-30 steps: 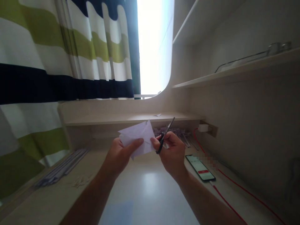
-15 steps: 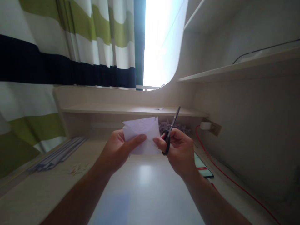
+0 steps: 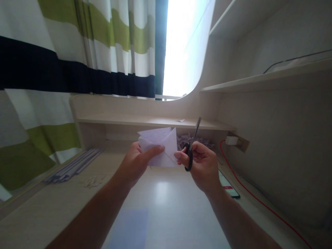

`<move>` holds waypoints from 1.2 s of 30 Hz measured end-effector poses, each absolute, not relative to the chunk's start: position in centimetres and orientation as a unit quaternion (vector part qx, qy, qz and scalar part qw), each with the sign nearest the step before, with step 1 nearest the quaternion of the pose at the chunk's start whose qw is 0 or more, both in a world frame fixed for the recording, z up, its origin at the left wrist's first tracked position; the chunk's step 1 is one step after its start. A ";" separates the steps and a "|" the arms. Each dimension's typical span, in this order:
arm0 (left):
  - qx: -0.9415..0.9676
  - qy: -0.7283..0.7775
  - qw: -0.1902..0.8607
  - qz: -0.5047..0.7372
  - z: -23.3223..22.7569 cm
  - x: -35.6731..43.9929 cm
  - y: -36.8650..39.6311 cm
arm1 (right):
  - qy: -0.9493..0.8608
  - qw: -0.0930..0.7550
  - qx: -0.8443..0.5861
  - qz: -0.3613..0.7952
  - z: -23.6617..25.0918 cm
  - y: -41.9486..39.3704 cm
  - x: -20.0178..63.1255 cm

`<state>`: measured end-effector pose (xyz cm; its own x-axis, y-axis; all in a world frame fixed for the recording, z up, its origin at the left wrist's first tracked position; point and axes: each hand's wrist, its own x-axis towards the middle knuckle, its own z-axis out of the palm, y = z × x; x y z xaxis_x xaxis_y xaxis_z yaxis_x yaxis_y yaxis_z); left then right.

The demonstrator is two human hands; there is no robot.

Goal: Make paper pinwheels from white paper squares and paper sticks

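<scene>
Nearest: both forearms come in from the bottom edge over the pale worktop (image 3: 160,207); a faint blue sheet (image 3: 129,228) lies flat on it between them.

Left hand (image 3: 135,162): fingers pinching the folded white paper (image 3: 159,147), thumb across its front face, the rest behind it. Paper is held up above the worktop at centre frame, not touching it, folds showing as diagonal creases.

Right hand (image 3: 203,166): forefinger tip on the paper's right lower edge, other fingers curled around the black handles of the scissors (image 3: 192,143). Blades together, pointing up and slightly right, just beside the paper's right edge; blades not on the paper.

Right of that wrist: a phone (image 3: 229,186) flat on the worktop, screen lit, partly hidden by the hand. Red cable (image 3: 249,190) runs along the worktop up to a white charger (image 3: 231,140) in the wall socket.

Left side: a bundle of thin grey strips (image 3: 72,166) along the worktop edge, small pale offcuts (image 3: 93,180) near it.

Behind the hands: a heap of purplish paper shreds (image 3: 192,141) under the low shelf (image 3: 145,121); one small scrap (image 3: 181,120) on that shelf.

Farthest: striped curtain (image 3: 77,52), bright window (image 3: 181,48), upper shelf (image 3: 267,77) on the right.
</scene>
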<state>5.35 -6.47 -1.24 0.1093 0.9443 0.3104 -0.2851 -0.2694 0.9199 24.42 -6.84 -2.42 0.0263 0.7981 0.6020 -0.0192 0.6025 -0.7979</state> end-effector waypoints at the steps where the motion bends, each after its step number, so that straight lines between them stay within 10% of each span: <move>1: 0.521 0.306 0.524 0.601 -1.0 5.2 -6.5 | -0.636 0.623 -0.313 0.332 -2.1 -6.7 24.9; 11: 0.468 0.200 0.492 0.706 1.5 2.9 -7.1 | -0.799 0.276 -0.401 0.354 0.2 -6.9 29.8; 36: 0.490 0.226 0.420 0.729 1.1 3.5 -7.5 | -0.769 0.291 -0.401 0.404 -0.2 -7.4 28.5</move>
